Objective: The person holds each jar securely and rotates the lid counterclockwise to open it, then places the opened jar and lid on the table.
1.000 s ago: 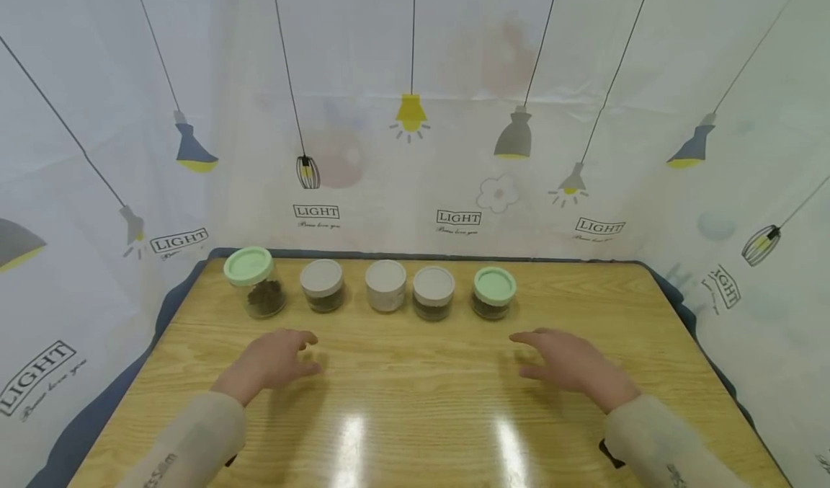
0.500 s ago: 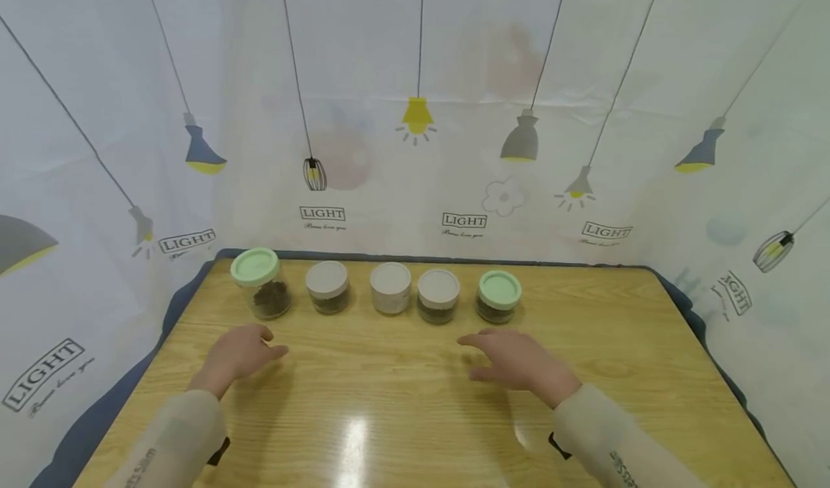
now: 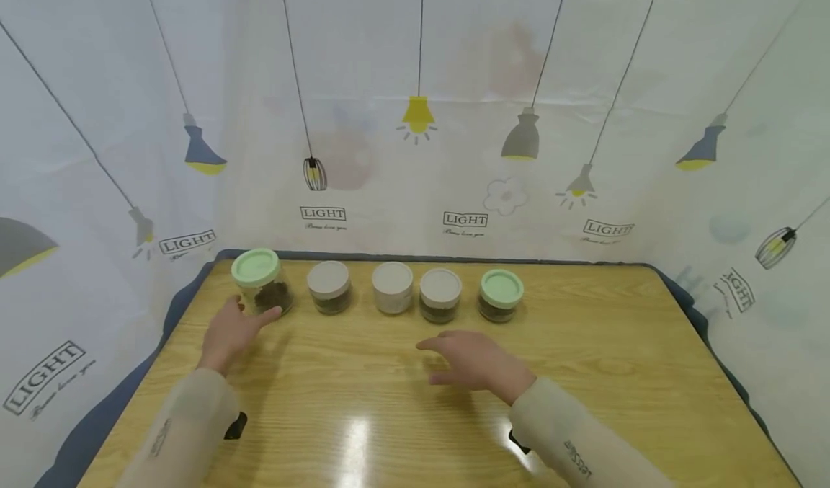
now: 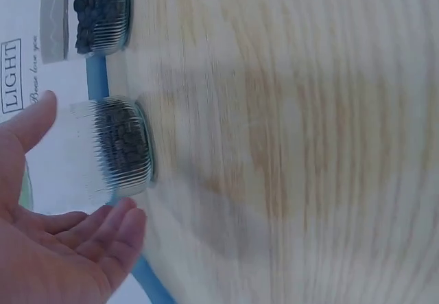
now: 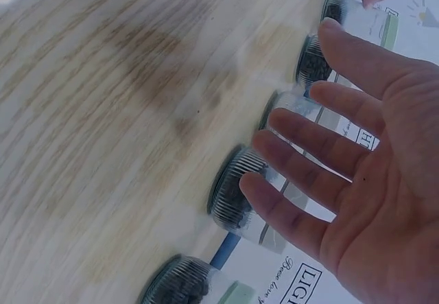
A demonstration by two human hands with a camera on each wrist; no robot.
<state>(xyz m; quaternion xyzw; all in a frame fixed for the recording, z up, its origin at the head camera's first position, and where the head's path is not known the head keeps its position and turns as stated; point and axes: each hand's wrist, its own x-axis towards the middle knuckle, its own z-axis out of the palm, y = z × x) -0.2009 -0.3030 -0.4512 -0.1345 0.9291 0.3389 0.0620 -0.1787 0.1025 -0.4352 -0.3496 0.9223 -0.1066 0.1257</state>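
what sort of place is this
Probably a small makeshift booth for tabletop work: lamp-printed sheeting around three sides, a wood-grain table, and five lidded jars lined up near its far edge.

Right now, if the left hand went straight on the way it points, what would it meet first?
Probably the tall green-lidded jar, just ahead of the left hand; whether they touch is hard to tell.

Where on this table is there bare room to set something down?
The table is bare right of the short green-lidded jar and between the left hand and right hand. It's crowded back left: the left hand is at the tall green-lidded jar, with three pale-lidded jars alongside.
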